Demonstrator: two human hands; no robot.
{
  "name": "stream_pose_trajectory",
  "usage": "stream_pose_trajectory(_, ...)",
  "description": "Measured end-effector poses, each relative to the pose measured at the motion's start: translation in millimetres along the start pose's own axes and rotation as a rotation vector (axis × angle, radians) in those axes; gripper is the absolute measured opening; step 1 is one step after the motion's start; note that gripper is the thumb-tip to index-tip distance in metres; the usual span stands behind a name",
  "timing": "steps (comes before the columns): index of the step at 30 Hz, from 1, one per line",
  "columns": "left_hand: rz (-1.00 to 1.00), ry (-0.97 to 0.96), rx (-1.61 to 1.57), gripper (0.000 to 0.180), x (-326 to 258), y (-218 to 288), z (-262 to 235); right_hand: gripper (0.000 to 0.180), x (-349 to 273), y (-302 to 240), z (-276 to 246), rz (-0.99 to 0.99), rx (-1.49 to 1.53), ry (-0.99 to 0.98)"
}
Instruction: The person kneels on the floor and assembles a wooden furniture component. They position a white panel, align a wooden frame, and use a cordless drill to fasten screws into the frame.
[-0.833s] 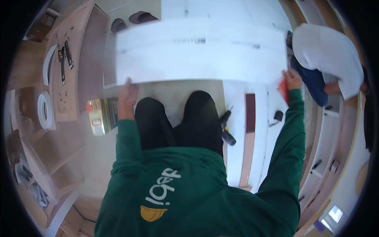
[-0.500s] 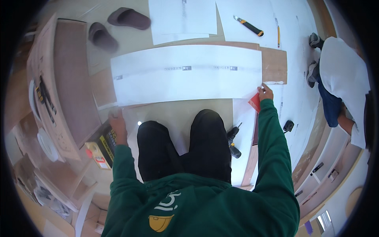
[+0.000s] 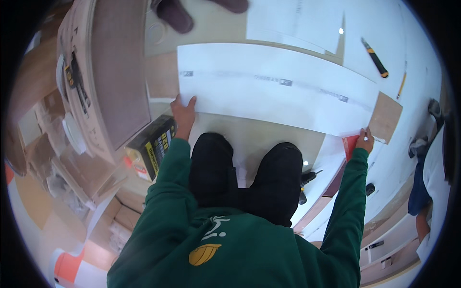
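A long white sheet (image 3: 278, 86) lies across brown board pieces on the floor in front of my knees. My left hand (image 3: 184, 115) is at its near left corner, with the thumb over the near edge and the fingers by the left end, gripping the corner. At the near right corner my right hand (image 3: 366, 140) is closed on a flat red piece (image 3: 351, 145), apparently a plastic scraper. Its fingertips touch the sheet's corner. Part of the red piece is hidden by the hand and sleeve.
A yellow-and-black can (image 3: 151, 146) stands by my left forearm, beside a wooden cabinet (image 3: 117, 72). A drill (image 3: 308, 178) lies right of my knees. A utility knife (image 3: 375, 57) and pencil (image 3: 401, 86) lie at the far right. Another person (image 3: 427, 182) is at the right edge.
My left hand has come up onto the sheet's near left corner. My right hand stays at the right corner with the red piece. The view has turned and shifted left.
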State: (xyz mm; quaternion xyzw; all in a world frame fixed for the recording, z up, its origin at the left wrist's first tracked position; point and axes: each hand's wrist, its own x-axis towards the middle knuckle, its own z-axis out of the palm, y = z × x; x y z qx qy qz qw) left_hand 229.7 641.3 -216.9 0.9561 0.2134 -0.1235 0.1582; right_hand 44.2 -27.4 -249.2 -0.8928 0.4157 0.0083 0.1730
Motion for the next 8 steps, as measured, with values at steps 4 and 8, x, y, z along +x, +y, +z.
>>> stream_pose_trajectory(4,-0.111,-0.075,-0.163,0.07,3,-3,-2,0.041,17,5,2,0.024,0.07,-0.038)
stream_pose_trajectory(8,-0.127,-0.144,-0.149,0.068,1,-5,-5,0.044,27,7,-7,0.084,0.045,-0.049)
